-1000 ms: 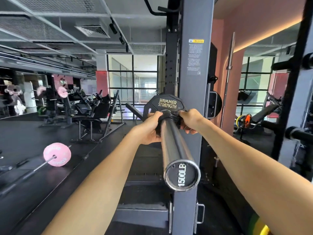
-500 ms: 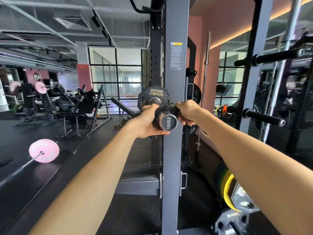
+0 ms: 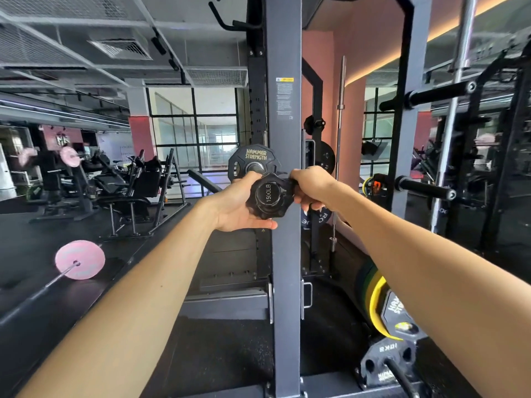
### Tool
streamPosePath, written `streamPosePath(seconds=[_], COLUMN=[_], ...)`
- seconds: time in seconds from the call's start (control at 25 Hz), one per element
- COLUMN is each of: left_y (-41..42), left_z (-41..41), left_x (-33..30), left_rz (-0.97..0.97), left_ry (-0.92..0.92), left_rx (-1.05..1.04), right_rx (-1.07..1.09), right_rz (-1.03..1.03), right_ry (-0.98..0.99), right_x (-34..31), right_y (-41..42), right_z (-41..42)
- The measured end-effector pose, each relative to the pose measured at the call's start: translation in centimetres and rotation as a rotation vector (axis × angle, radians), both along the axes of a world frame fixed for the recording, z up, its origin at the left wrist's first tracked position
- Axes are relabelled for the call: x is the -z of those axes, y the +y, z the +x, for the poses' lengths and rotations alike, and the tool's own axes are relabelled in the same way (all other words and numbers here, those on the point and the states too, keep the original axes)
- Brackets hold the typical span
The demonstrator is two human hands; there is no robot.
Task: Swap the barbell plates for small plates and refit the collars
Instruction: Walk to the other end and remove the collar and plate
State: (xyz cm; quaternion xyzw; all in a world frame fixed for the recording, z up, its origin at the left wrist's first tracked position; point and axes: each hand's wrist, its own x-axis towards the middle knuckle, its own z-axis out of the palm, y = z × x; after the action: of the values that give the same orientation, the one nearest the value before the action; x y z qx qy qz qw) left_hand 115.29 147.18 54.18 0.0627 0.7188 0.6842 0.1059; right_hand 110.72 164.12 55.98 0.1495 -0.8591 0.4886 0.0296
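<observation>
Black collar (image 3: 273, 209) gripped by both hands, bar end (image 3: 268, 194) "1500LB", plate (image 3: 253, 158) "HAMMER STRENGTH"

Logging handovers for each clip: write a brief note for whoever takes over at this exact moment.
Left hand and right hand both grip the black collar at the very tip of the barbell sleeve.
A small Hammer Strength plate sits further in on the sleeve.
Done: small plate fitted on this end.
Left: push the collar up to the plate and lock it. The other end is out of view; check it.
</observation>
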Motion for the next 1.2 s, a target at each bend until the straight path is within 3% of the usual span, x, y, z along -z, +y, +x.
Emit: streamPosePath(seconds=[0.24,0.44,0.64,0.8,0.96,1.2], left_y=[-1.3,-6.6,-8.6,-9.4,-10.2,-14.5], left_z=[3.3,5.7,7.5,8.1,8.1,5.9], left_x=[0.9,2.4,3.2,4.1,6.5,8.9], left_rz=[-0.059,-0.021,-0.304,-0.353,-0.455,-0.49], left_ry=[-0.046,-0.015,0.12,0.172,0.188,0.198], left_rx=[0.003,-0.129,-0.372,-0.469,-0.56,-0.565], right_rx=[-0.086,-0.455,-0.632,-0.594,-0.52,-0.453], right_rz=[-0.134,-0.122,-0.28,-0.489,-0.596,-0.47], right_ry=[0.04,-0.036,-0.147,-0.353,-0.424,-0.429], right_x=[3.0,5.4,7.0,8.5,10.5,13.2], right_y=[-0.2,-2.7,-6.1,-7.8,-10.2,-16.8], right_z=[1.5,2.3,1.4,1.4,1.1,-1.7])
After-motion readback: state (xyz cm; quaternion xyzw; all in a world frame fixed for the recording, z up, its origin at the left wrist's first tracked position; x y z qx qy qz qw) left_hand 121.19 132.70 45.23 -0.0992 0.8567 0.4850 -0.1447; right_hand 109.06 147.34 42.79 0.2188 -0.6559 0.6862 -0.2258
